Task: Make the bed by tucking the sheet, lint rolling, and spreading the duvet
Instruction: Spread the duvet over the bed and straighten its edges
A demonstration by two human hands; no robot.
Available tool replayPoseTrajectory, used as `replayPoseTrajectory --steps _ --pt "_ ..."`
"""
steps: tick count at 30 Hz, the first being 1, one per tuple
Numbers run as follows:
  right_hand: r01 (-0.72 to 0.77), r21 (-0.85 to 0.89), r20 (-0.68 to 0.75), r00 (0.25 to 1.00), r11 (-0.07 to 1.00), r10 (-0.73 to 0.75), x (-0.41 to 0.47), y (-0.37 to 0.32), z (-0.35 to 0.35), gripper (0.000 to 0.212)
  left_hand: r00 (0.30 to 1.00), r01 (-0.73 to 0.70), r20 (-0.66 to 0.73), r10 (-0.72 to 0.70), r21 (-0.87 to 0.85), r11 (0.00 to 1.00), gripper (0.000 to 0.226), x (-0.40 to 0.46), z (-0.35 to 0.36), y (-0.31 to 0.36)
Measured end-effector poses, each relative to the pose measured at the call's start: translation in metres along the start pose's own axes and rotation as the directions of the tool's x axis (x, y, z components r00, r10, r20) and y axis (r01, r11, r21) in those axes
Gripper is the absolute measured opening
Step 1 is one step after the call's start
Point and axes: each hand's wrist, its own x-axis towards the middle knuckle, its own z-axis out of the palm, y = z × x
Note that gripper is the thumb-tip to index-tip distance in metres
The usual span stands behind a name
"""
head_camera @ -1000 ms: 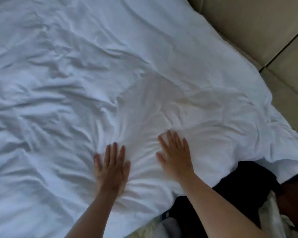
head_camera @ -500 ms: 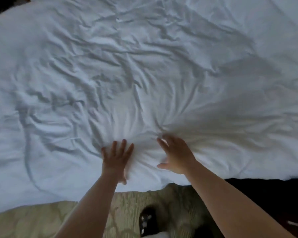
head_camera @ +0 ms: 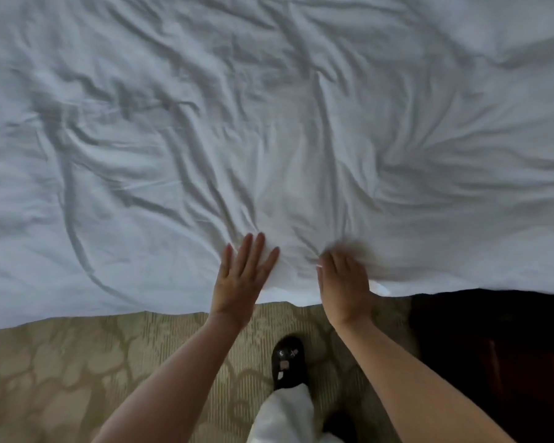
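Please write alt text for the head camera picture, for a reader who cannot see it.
Seen from above, a person's left hand lies flat, fingers straight, on the near edge of a wrinkled white duvet, while the right hand beside it is blurred at the fingertips. Below the edge are patterned beige carpet and one black shoe.

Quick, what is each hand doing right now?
Left hand: open, flat on the white duvet.
Right hand: fingertips blurred; cannot be told.
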Motion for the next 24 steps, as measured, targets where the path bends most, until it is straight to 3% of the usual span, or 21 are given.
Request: replayPoseTrajectory --steps 2,3,4,5,6,7,8,9,12,14,15,17,19,20,22,24 --pt "-0.152 0.257 0.102 0.986 0.954 0.129 0.005 -0.007 -0.007 0.014 0.996 0.046 -0.073 -0.049 -0.04 0.998 0.106 0.0 0.004 0.003" --pt "-0.36 0.399 0.255 0.927 0.843 0.276 0.002 -0.01 -0.008 0.021 0.988 0.099 -0.11 -0.112 -0.117 0.988 0.098 -0.002 0.005 0.009" --pt "-0.605 0.449 0.46 0.787 0.658 0.41 -0.005 -0.014 -0.008 0.03 0.973 0.166 -0.124 -0.194 -0.209 0.964 0.091 -0.007 0.005 0.018" --pt "-0.811 0.401 0.653 0.58 0.426 0.488 -0.013 -0.018 -0.006 0.035 0.957 0.224 -0.118 -0.265 -0.278 0.934 0.088 -0.014 0.006 0.028" --pt "-0.932 0.324 0.794 0.361 0.162 0.489 -0.023 -0.022 -0.003 0.04 0.947 0.267 -0.091 -0.309 -0.316 0.91 0.089 -0.022 0.01 0.039" --pt "-0.964 0.249 0.884 0.19 -0.089 0.426 -0.033 -0.024 0.003 0.052 0.944 0.284 -0.065 -0.323 -0.338 0.897 0.092 -0.03 0.015 0.047" --pt "-0.948 0.194 0.929 0.095 -0.253 0.357 -0.041 -0.024 0.012 0.065 0.947 0.279 -0.052 -0.317 -0.355 0.892 0.094 -0.035 0.018 0.054" --pt "-0.919 0.177 0.945 0.06 -0.352 0.32 -0.045 -0.023 0.023 0.076 0.947 0.267 -0.065 -0.315 -0.385 0.883 0.091 -0.039 0.023 0.058" --pt "-0.784 0.243 0.957 0.1 -0.571 0.271 -0.043 -0.022 0.059 0.086 0.874 0.319 -0.113 -0.472 -0.6 0.734 0.064 -0.047 0.037 0.066" --pt "-0.684 0.301 0.948 0.142 -0.664 0.284 -0.038 -0.025 0.079 0.082 0.763 0.44 0.016 -0.647 -0.745 0.501 0.047 -0.056 0.047 0.077" --pt "-0.636 0.334 0.94 0.165 -0.696 0.3 -0.036 -0.027 0.087 0.072 0.684 0.512 0.153 -0.713 -0.797 0.321 0.04 -0.059 0.051 0.082" --pt "-0.57 0.368 0.927 0.166 -0.735 0.337 -0.035 -0.028 0.099 0.044 0.443 0.62 0.511 -0.736 -0.768 -0.16 0.031 -0.059 0.057 0.087" --pt "-0.539 0.376 0.918 0.106 -0.754 0.382 -0.038 -0.031 0.1 0.033 0.22 0.599 0.746 -0.629 -0.612 -0.516 0.028 -0.056 0.065 0.085" --pt "-0.513 0.37 0.919 0.081 -0.775 0.386 -0.043 -0.034 0.093 0.031 0.175 0.548 0.828 -0.532 -0.531 -0.646 0.031 -0.054 0.065 0.085" --pt "-0.461 0.319 0.945 0.086 -0.828 0.316 -0.06 -0.043 0.071 0.032 0.206 0.395 0.93 -0.304 -0.363 -0.844 0.045 -0.054 0.057 0.088" --pt "-0.397 0.256 0.963 0.182 -0.881 0.198 -0.082 -0.049 0.044 0.034 0.318 0.208 0.936 -0.151 -0.225 -0.952 0.046 -0.056 0.039 0.09"
